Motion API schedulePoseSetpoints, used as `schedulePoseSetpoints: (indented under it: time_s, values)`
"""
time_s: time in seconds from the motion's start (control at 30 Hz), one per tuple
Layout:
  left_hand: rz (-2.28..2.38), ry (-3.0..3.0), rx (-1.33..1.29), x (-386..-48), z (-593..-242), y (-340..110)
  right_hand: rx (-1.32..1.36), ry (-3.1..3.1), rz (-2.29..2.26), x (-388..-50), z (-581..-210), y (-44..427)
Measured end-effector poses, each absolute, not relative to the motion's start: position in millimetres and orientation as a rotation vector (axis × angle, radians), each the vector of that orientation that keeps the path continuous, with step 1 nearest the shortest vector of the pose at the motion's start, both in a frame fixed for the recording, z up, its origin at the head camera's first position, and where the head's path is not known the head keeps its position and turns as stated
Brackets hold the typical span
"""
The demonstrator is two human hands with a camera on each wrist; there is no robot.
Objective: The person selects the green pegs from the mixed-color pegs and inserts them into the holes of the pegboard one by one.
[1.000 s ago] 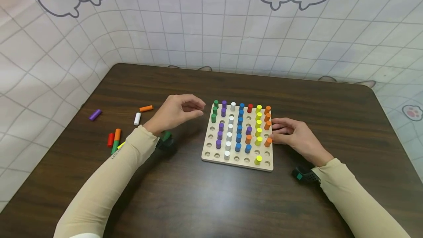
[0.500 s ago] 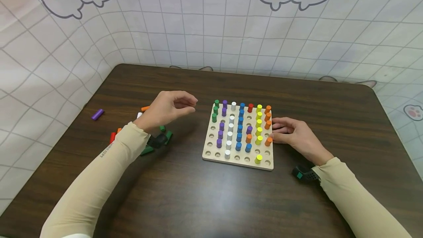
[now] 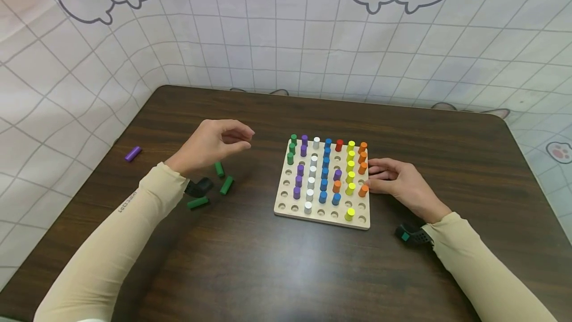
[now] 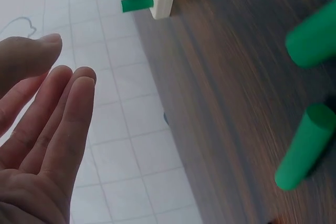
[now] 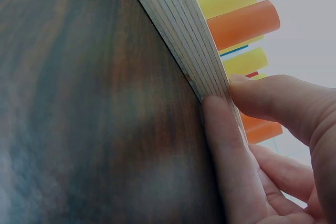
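My left hand (image 3: 214, 142) hovers above the table, left of the wooden pegboard (image 3: 328, 218). Its thumb and fingers are apart, and nothing lies between them in the left wrist view. Several loose green pegs rest on the table below and beside it, among them one green peg (image 3: 227, 185). My right hand (image 3: 402, 185) holds the board's right edge. In the right wrist view, the thumb is at the upper rim near an orange peg (image 5: 247, 24), and a finger lies along the layered side (image 5: 173, 24). Columns of coloured pegs stand in the board, with some bare holes.
A purple peg (image 3: 133, 153) lies alone near the left side of the dark wood table (image 3: 286, 272). Behind the table hangs a white cloth (image 3: 259, 29) with a grid pattern. My left sleeve (image 3: 103, 242) covers part of the table's left side.
My left hand has drawn back leftward from the board, uncovering green pegs. Its arm now hides the loose red, orange and white pegs seen earlier. The right hand stays put.
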State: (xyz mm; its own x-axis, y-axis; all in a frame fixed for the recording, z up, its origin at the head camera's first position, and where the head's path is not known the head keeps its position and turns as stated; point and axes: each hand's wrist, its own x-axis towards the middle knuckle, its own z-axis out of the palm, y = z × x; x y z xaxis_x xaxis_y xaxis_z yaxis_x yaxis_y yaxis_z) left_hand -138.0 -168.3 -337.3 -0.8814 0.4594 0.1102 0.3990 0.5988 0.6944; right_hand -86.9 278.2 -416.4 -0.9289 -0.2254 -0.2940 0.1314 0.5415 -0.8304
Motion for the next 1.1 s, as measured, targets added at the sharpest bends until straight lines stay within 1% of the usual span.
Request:
schedulePoseSetpoints:
  time_s: [0.17, 0.6, 1.1]
  values:
    - [1.127, 2.757, 0.757, -139, -340, -178, -0.068, 2.409, -1.35, -87, -416, 278]
    - [1.075, 2.755, 0.71, -136, -351, -202, -0.061, 2.419, -1.324, -87, -415, 277]
    - [1.101, 2.784, 0.453, -126, -372, -225, -0.036, 2.422, -1.31, -86, -413, 276]
